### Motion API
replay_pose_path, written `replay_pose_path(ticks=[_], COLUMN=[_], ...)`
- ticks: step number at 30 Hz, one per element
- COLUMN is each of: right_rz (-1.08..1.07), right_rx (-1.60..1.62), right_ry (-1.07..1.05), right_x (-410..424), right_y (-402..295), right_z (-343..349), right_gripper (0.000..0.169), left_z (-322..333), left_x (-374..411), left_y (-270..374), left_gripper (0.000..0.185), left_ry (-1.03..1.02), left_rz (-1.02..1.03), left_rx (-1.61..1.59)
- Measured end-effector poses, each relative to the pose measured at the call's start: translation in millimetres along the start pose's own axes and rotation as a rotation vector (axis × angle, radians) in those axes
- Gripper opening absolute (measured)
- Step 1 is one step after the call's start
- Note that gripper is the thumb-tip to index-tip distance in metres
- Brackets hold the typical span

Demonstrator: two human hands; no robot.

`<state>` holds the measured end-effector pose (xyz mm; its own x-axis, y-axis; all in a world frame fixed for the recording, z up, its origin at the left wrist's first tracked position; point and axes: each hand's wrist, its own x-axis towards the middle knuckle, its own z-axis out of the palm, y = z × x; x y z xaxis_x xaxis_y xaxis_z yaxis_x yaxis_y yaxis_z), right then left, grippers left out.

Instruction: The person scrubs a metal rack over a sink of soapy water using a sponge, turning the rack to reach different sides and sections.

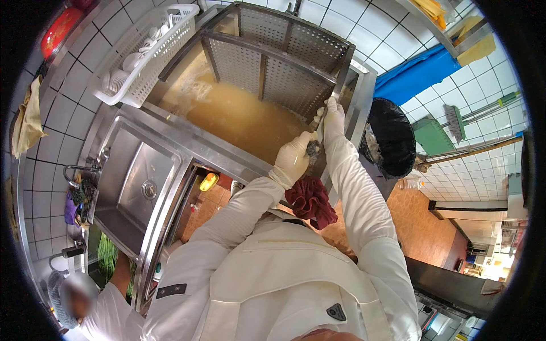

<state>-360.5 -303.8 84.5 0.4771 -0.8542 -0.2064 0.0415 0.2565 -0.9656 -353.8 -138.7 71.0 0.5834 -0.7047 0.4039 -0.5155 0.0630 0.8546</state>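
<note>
My left hand (293, 158), in a pale glove, is closed around a dark grey metal scouring pad (313, 148) near the right end of a deep stainless steel sink (204, 143). My right hand (334, 118), also gloved, grips the near end of a side bar of a perforated metal rack (239, 64). The rack stands tilted in the sink, its lower part under cloudy brown water (239, 115). Just below my left hand, a crumpled dark red cloth (311, 201) hangs by the sink's front edge. My fingertips are partly hidden against the metal.
A white plastic basket (145, 55) of white crockery stands at the sink's left. Nearer is a smaller steel basin (149, 189). A black-lined bin (389, 138) stands right, beside a green dustpan (433, 134). Another person (111, 307) works at lower left by green vegetables (106, 251).
</note>
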Motion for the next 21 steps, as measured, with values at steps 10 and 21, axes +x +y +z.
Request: replay_pose_path(ticks=[10, 21], right_rz=[-0.007, -0.016], right_rx=[0.067, 0.082], right_ry=[-0.021, -0.018], right_x=[2.7, -0.1], right_y=[2.7, 1.0], right_z=[0.5, -1.9], right_gripper=[0.029, 0.029], left_z=[-17.6, -19.6], left_x=[21.1, 27.9], left_y=[-23.5, 3.0], left_gripper=[0.022, 0.015], left_ry=[0.018, -0.024], left_rz=[-0.568, -0.829], left_rx=[-1.045, -0.998])
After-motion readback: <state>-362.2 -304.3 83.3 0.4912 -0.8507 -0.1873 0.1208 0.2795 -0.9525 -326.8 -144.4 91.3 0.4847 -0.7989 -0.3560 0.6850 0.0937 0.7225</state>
